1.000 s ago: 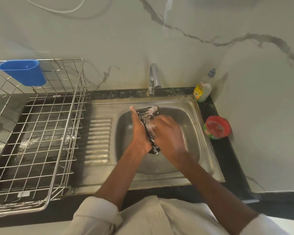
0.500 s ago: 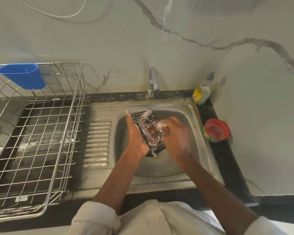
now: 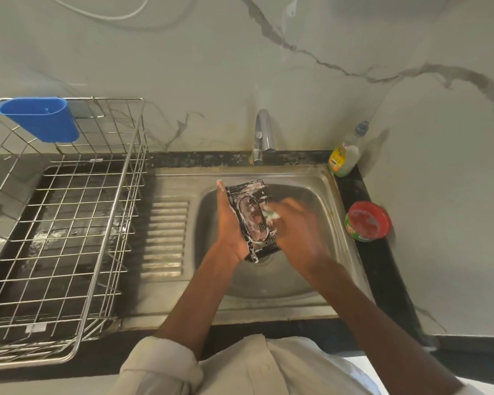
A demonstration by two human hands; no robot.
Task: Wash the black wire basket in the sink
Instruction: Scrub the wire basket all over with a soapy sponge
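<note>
- Basket [image 3: 254, 220], black and soapy, is being held tilted over the sink [image 3: 320, 189].
- Left hand [image 3: 230, 223] is gripping its side.
- Right hand [image 3: 297, 223] is pinching a small scrubber [image 3: 271, 213] against it.

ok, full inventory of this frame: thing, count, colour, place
basket: 1, black wire, soapy, held on edge over the sink bowl
scrubber: 1, pale green, blurred, at the right fingertips against the basket
sink: 1, steel, centre, ribbed drainboard to its left
tap: 1, chrome, behind the sink
rack: 1, steel wire, on the counter left of the sink
cup: 1, blue, hung on the rack's back left corner
bottle: 1, clear with yellow label, back right of the sink
tub: 1, red and green, counter right of the sink
cable: 1, white, on the wall at top left
left hand: holds the basket's left side
right hand: blurred, scrubbing the basket
</note>
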